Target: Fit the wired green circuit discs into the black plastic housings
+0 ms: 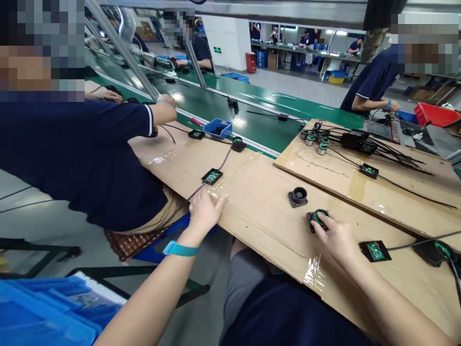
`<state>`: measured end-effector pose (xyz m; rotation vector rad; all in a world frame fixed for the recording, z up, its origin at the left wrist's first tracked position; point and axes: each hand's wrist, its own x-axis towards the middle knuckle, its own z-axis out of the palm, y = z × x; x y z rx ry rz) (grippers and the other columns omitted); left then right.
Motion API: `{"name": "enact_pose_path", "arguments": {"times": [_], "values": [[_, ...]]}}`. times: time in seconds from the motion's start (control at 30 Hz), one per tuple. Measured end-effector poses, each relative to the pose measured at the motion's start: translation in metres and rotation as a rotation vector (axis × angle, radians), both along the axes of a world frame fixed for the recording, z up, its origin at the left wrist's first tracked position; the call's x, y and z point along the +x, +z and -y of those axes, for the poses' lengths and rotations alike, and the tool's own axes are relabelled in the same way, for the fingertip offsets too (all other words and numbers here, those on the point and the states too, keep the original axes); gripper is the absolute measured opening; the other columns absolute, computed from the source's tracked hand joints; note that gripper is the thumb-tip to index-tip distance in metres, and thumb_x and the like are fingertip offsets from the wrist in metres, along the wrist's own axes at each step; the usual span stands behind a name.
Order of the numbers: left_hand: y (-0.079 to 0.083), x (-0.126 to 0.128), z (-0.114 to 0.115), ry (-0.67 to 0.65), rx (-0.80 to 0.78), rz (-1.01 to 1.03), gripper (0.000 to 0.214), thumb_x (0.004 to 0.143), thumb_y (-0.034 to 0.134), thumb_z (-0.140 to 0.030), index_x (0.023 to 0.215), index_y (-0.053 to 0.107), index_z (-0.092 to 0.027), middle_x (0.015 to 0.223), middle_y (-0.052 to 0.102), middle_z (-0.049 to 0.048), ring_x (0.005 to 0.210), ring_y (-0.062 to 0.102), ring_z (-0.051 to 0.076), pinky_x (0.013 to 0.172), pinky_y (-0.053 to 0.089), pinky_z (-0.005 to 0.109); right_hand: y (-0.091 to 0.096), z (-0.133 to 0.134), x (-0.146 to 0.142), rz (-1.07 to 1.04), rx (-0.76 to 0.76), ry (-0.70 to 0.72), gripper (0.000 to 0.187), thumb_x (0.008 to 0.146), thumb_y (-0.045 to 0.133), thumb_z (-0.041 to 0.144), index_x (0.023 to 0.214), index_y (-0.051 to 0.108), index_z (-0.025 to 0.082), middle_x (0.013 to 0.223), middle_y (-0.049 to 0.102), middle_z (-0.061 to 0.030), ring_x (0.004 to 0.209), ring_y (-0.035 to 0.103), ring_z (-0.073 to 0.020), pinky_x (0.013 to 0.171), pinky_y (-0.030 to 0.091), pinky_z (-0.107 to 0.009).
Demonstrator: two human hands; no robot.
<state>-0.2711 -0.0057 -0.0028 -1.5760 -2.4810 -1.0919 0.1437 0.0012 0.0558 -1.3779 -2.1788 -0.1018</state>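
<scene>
Two hands on glossy taped cardboard (259,192). Right hand (336,238): fingers curled, gripping square black housing (317,218) with round green ring, mid-board, beside second housing (298,196). Left hand (203,211): flat, fingers spread, empty, near thin cable (201,190).

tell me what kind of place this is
Most likely an electronics assembly line in a factory: a long green conveyor belt runs past cardboard-topped benches, small circuit boards on cables lie about, and the right hand holds a black round part.
</scene>
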Motion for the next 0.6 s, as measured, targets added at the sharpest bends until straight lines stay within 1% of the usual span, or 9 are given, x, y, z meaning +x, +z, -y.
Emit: {"name": "enact_pose_path", "arguments": {"times": [0.07, 0.13, 0.2, 0.3, 0.37, 0.43, 0.47, 0.53, 0.6], "values": [[0.0, 0.008, 0.014, 0.007, 0.079, 0.01, 0.077, 0.092, 0.053, -0.06, 0.144, 0.04, -0.005, 0.144, 0.049, 0.0297, 0.138, 0.043, 0.046, 0.112, 0.034, 0.064, -0.009, 0.002, 0.0, -0.017, 0.054, -0.035, 0.039, 0.096, 0.056, 0.044, 0.112, 0.077, 0.014, 0.117, 0.072, -0.0192, 0.102, 0.073, -0.0332, 0.096, 0.06, -0.048], [-0.001, 0.032, 0.035, -0.09, 0.198, 0.045, 0.074, 0.091, 0.056, -0.06, 0.142, 0.044, -0.008, 0.144, 0.05, 0.0269, 0.138, 0.044, 0.044, 0.114, 0.034, 0.063, -0.012, 0.005, -0.007, -0.005, 0.049, -0.023, 0.04, 0.097, 0.053, 0.041, 0.11, 0.077, 0.012, 0.115, 0.072, -0.021, 0.098, 0.074, -0.0333, 0.092, 0.061, -0.048], [-0.003, 0.067, 0.058, -0.228, 0.284, 0.203, 0.069, 0.089, 0.061, -0.059, 0.14, 0.048, -0.013, 0.139, 0.056, 0.0228, 0.133, 0.051, 0.04, 0.113, 0.038, 0.059, -0.007, 0.009, -0.028, 0.009, -0.004, 0.023, 0.037, 0.096, 0.053, 0.038, 0.106, 0.078, 0.011, 0.112, 0.072, -0.0221, 0.093, 0.074, -0.0331, 0.088, 0.062, -0.047], [-0.004, 0.125, 0.077, -0.441, 0.3, 0.765, 0.062, 0.095, 0.051, -0.062, 0.143, 0.044, -0.022, 0.134, 0.062, 0.0179, 0.117, 0.064, 0.031, 0.1, 0.053, 0.051, 0.022, 0.008, -0.095, -0.041, -0.149, 0.163, 0.025, 0.094, 0.059, 0.032, 0.106, 0.076, 0.018, 0.107, 0.074, -0.0151, 0.094, 0.073, -0.0286, 0.085, 0.061, -0.04], [-0.001, 0.157, 0.071, -0.576, 0.268, 1.163, 0.071, 0.096, 0.025, -0.074, 0.146, 0.041, -0.026, 0.135, 0.062, 0.0173, 0.116, 0.066, 0.029, 0.095, 0.057, 0.049, 0.048, -0.006, -0.156, -0.104, -0.268, 0.256, 0.018, 0.094, 0.062, 0.031, 0.103, 0.075, 0.022, 0.103, 0.075, -0.0089, 0.091, 0.073, -0.0246, 0.082, 0.059, -0.034], [0.008, 0.175, 0.054, -0.656, 0.235, 1.423, 0.09, 0.087, 0.008, -0.085, 0.143, 0.047, -0.026, 0.134, 0.063, 0.0177, 0.122, 0.063, 0.031, 0.096, 0.057, 0.05, 0.072, -0.033, -0.217, -0.118, -0.349, 0.279, 0.019, 0.096, 0.06, 0.034, 0.1, 0.074, 0.022, 0.1, 0.076, -0.0072, 0.091, 0.072, -0.0239, 0.083, 0.057, -0.032], [0.014, 0.178, 0.044, -0.673, 0.226, 1.493, 0.093, 0.085, 0.011, -0.088, 0.139, 0.051, -0.025, 0.132, 0.064, 0.0175, 0.126, 0.061, 0.032, 0.097, 0.056, 0.051, 0.08, -0.05, -0.244, -0.078, -0.39, 0.267, 0.022, 0.097, 0.058, 0.034, 0.1, 0.074, 0.02, 0.1, 0.076, -0.0087, 0.093, 0.072, -0.0248, 0.084, 0.056, -0.033], [0.029, 0.167, 0.025, -0.67, 0.215, 1.549, 0.078, 0.085, 0.041, -0.085, 0.131, 0.057, -0.025, 0.128, 0.067, 0.0157, 0.128, 0.06, 0.033, 0.101, 0.055, 0.051, 0.089, -0.087, -0.282, 0.029, -0.48, 0.208, 0.026, 0.098, 0.056, 0.033, 0.102, 0.074, 0.015, 0.102, 0.075, -0.0141, 0.096, 0.072, -0.0267, 0.084, 0.055, -0.034], [0.04, 0.136, 0.011, -0.608, 0.164, 1.558, 0.062, 0.078, 0.074, -0.062, 0.124, 0.059, -0.024, 0.126, 0.068, 0.0132, 0.122, 0.064, 0.034, 0.101, 0.056, 0.052, 0.09, -0.121, -0.302, 0.097, -0.529, 0.175, 0.026, 0.095, 0.058, 0.029, 0.104, 0.074, 0.01, 0.103, 0.074, -0.0186, 0.095, 0.071, -0.0274, 0.084, 0.055, -0.035]]}}
